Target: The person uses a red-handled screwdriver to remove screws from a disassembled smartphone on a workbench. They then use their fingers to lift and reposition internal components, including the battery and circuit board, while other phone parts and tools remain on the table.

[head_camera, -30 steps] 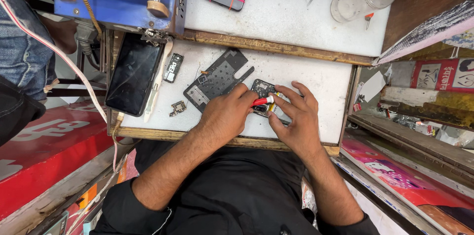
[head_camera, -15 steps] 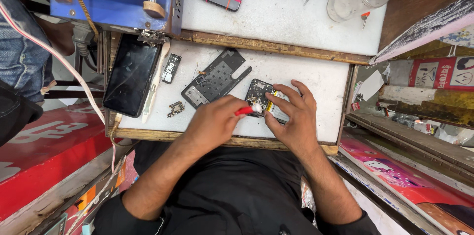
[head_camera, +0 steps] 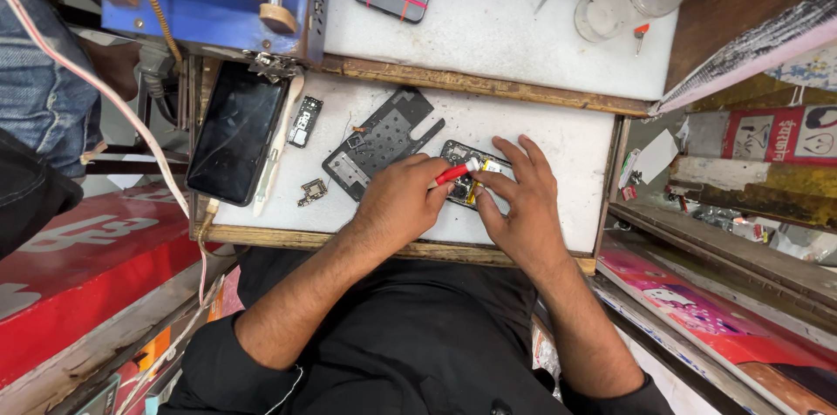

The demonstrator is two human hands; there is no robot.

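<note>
Here, seen from above, a person works at a white table on an opened phone lying near its front edge. The left hand has its grip closed around a red-handled tool, tip on the phone's exposed board. The right hand rests flat on the phone, fingers spread, pinning rather than grasping it. This looks like the loosening or prying stage; the next move likely calls for steady, light pressure. A detached dark frame lies just left, and another phone farther left.
</note>
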